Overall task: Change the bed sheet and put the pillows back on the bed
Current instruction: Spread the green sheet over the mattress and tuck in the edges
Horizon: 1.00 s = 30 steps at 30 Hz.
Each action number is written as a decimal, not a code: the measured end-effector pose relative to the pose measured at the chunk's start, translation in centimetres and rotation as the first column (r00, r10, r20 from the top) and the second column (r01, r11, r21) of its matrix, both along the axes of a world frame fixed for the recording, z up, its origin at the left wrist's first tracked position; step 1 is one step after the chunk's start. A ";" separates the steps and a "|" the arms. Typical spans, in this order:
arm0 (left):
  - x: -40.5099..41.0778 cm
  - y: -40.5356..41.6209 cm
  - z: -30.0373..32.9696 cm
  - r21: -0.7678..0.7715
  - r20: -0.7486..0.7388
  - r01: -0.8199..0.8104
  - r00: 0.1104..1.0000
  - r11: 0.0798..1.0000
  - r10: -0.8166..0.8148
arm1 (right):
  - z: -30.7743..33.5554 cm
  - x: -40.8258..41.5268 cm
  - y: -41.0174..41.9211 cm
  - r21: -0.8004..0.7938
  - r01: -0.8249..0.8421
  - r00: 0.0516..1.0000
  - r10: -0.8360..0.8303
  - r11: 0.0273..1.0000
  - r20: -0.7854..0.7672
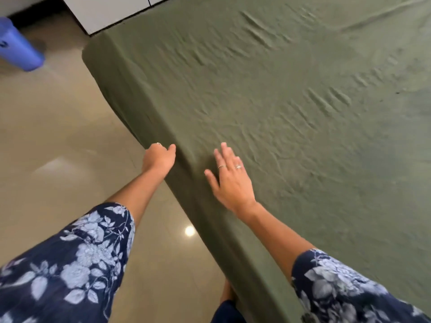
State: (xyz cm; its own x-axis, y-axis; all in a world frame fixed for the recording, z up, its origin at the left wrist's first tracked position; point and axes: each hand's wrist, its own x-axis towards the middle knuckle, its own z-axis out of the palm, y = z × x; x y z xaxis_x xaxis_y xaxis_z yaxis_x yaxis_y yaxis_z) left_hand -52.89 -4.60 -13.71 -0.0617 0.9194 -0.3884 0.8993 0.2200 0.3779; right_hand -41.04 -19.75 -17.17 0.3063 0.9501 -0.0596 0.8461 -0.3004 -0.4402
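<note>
**Describer:** Head view, looking down at a bed where a green sheet (291, 101) is lying across the whole top and draping over the near side edge. The left hand (159, 157) is curling over that edge, fingers wrapping the hanging cloth. The right hand (229, 176) is lying flat on the sheet just inside the edge, fingers straight and spread, pressing down.

**Listener:** Is the sheet lying smooth?

**Describer:** Not yet. Small ripples are running across the top, farther from the edge than the right hand, and longer creases are showing toward the far side. The far corner of the sheet (98, 50) is sitting wrapped over the mattress, close to a white cabinet (105, 12).

**Listener:** How should this step go?

**Describer:** Judging from the hands, smoothing and tightening is under way. Pulling the hanging cloth downward with the left hand while sweeping the flat right hand outward from the edge should be chasing the ripples away; pulling evenly along the edge should avoid dragging the far corner loose.

**Listener:** Any pillows?

**Describer:** None are showing. Beyond the edge, a glossy tiled floor (58, 136) is reflecting light, with a blue bin (18, 45) standing near the cabinet.
</note>
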 end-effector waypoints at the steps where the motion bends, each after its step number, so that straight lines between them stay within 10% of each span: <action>1: 0.1 1.1 -0.7 -0.007 0.003 -0.030 1.000 1.000 0.030 | -0.3 0.5 1.4 -0.076 0.082 0.997 -0.083 0.994 -0.004; 4: 0.9 3.2 -1.6 -0.003 0.003 -0.080 0.997 0.997 0.080 | -1.1 -0.8 3.4 -0.141 0.135 0.989 -0.124 0.981 0.082; 12: 0.0 4.8 -2.2 0.093 -0.017 0.046 0.999 0.995 -0.045 | -1.4 1.3 4.7 -0.043 -0.356 0.931 0.358 0.933 0.070; 24: -0.6 9.6 -1.0 -0.015 0.120 -0.059 0.991 0.998 0.061 | 0.1 0.6 10.3 -0.413 -0.332 0.911 0.402 0.848 0.095; 30: 0.6 18.6 -0.5 -0.076 0.253 -0.189 0.946 0.979 0.203 | 4.3 0.5 17.3 -0.348 -0.236 0.945 0.298 0.907 0.136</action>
